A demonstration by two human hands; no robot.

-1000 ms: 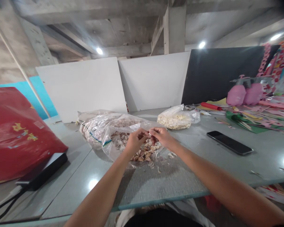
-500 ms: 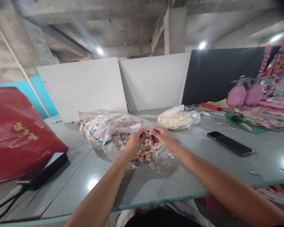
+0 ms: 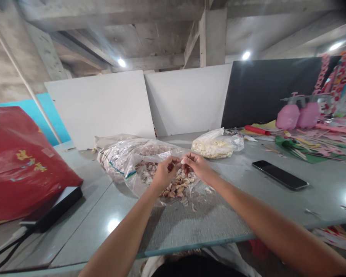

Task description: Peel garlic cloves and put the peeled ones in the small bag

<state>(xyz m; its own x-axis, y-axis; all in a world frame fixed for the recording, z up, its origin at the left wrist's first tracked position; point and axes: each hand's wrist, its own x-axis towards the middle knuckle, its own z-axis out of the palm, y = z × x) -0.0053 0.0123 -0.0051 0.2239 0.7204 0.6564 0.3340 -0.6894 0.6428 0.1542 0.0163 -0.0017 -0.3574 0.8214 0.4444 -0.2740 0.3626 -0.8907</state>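
Just above the opening of a clear plastic bag (image 3: 138, 188), my two hands meet around a pale garlic clove (image 3: 183, 161). My left hand (image 3: 166, 170) is closed, its thumb and fingertips at the clove's left side. My right hand (image 3: 199, 167) pinches the same clove from the right. Below them lies a heap of unpeeled garlic cloves (image 3: 173, 190), brownish and partly covered by my hands. Loose papery skins (image 3: 209, 189) are scattered to the right of the heap. Behind my right hand sits a white plastic bag of pale peeled cloves (image 3: 212, 149).
A black phone (image 3: 279, 175) lies on the grey table (image 3: 190, 231) at right. Pink spray bottles (image 3: 288, 116) and coloured paper scraps (image 3: 320, 146) crowd the far right. A red bag (image 3: 25, 165) and a black box with cables (image 3: 54, 209) stand left. White boards (image 3: 103, 107) lean behind.
My fingers have shifted slightly around the garlic clove, and more of its pale surface shows between them. The things on the table look unmoved.
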